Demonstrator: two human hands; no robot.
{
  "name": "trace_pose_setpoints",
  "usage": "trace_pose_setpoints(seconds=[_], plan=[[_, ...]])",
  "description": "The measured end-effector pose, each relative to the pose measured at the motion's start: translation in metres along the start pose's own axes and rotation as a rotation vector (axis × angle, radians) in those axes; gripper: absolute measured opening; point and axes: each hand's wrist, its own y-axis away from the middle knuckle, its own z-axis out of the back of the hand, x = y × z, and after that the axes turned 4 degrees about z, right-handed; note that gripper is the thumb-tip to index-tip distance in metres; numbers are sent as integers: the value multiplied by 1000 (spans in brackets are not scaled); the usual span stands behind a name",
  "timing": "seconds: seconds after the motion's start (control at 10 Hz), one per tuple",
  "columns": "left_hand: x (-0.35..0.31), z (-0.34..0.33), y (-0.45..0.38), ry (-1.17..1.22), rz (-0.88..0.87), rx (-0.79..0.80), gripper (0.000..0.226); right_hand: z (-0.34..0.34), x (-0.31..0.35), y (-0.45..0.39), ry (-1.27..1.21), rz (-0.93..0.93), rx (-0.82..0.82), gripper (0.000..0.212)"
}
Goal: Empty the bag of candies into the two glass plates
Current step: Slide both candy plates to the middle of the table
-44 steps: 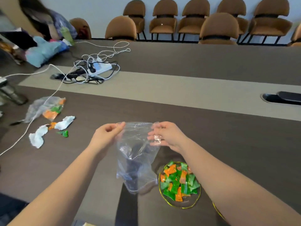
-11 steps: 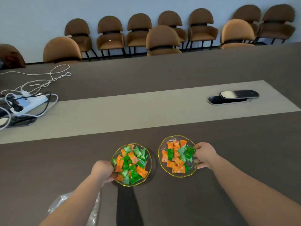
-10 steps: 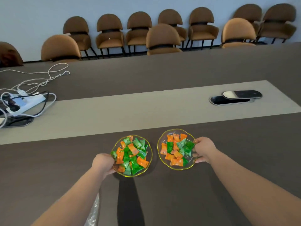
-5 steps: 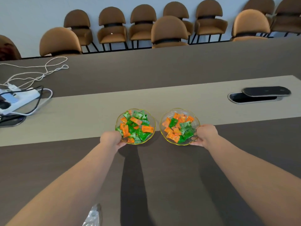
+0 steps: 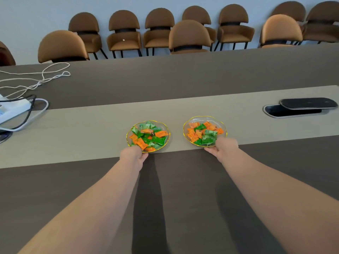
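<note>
We see two gold-rimmed glass plates of orange and green candies, side by side on the table's beige strip.

Long dark table, pale centre strip. Beyond table: brown chairs along pale blue wall.

both plates pushed forward onto beige strip
</note>
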Motion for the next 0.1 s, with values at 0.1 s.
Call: trace_pose_setpoints(seconds=[0.1], plan=[[6,2,-5,-35,-26,14,40,-2,-1,11,68,45,56,44]])
